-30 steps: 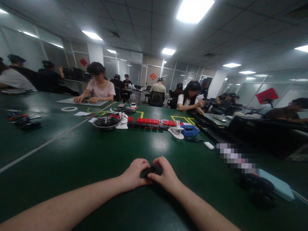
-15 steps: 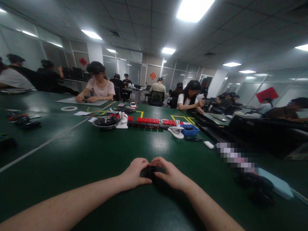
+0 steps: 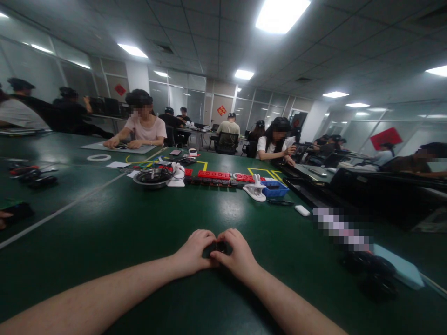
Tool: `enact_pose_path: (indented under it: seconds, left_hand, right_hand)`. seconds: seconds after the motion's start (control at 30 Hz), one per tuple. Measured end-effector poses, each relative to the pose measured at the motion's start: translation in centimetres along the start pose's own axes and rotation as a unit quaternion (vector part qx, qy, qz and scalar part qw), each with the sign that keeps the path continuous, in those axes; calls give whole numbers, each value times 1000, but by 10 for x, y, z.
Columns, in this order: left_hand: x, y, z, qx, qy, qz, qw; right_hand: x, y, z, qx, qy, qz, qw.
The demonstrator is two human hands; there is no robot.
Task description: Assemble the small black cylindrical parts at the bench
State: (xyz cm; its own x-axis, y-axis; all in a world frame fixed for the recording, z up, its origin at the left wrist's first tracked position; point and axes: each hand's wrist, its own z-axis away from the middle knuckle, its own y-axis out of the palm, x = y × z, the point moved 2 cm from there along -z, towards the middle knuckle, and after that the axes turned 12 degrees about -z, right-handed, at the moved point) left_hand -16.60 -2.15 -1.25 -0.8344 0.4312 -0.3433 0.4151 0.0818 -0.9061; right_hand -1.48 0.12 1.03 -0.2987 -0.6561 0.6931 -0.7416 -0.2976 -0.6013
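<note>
My left hand [image 3: 197, 250] rests low over the green table [image 3: 139, 298], its fingers curled around the left side of a small black object with a shiny, rounded part [image 3: 220, 247]. From the other side my right hand [image 3: 237, 251] curls around the same black object. Both thumbs lie on the near side and the fingertips almost meet on the far side. Most of the object is hidden by my fingers, so its exact kind does not show.
Farther off stand a metal bowl [image 3: 152, 178], a row of red blocks [image 3: 214, 175], a white clip [image 3: 256, 190] and a blue basket [image 3: 275, 189]. To the right lie a white case [image 3: 302, 211] and a light-blue box [image 3: 398, 267]. Co-workers sit around the table.
My right hand has turned and moved slightly left, closer to the left hand, covering more of the black object. At the left edge, another person's hand has come into view beside a dark item.
</note>
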Motion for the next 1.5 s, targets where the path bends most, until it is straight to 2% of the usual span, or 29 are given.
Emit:
enact_pose_path:
  seconds: [0.3, 0.47, 0.67, 0.87, 0.97, 1.07, 1.13, 1.27, 1.5]
  left_hand:
    - [-1, -1, 1, 11, -4, -2, 1000]
    - [0, 0, 1, 11, 4, -6, 1000]
    - [-2, -1, 1, 6, 12, -9, 1000]
    - [-2, 0, 0, -1, 5, -16, 1000]
    - [-2, 0, 0, 5, -1, -10, 1000]
    - [-2, -1, 1, 9, -6, -5, 1000]
    - [-2, -2, 1, 13, -12, -4, 1000]
    - [-3, -5, 1, 24, -23, -1, 999]
    - [-6, -9, 1, 43, -38, 8, 998]
  right_hand:
    - [15, -26, 1, 112, 4, -41, 993]
    - [18, -29, -1, 164, -35, -54, 984]
    - [19, -24, 1, 120, -32, -19, 992]
    - [21, -16, 1, 145, -49, 38, 988]
    - [18, -16, 2, 145, -53, 22, 988]
    - [11, -17, 5, 124, -27, -26, 992]
    - [4, -18, 7, 88, -2, -45, 995]
    - [-15, -24, 17, 14, 57, -32, 998]
    - [-39, -34, 33, -35, 120, -3, 992]
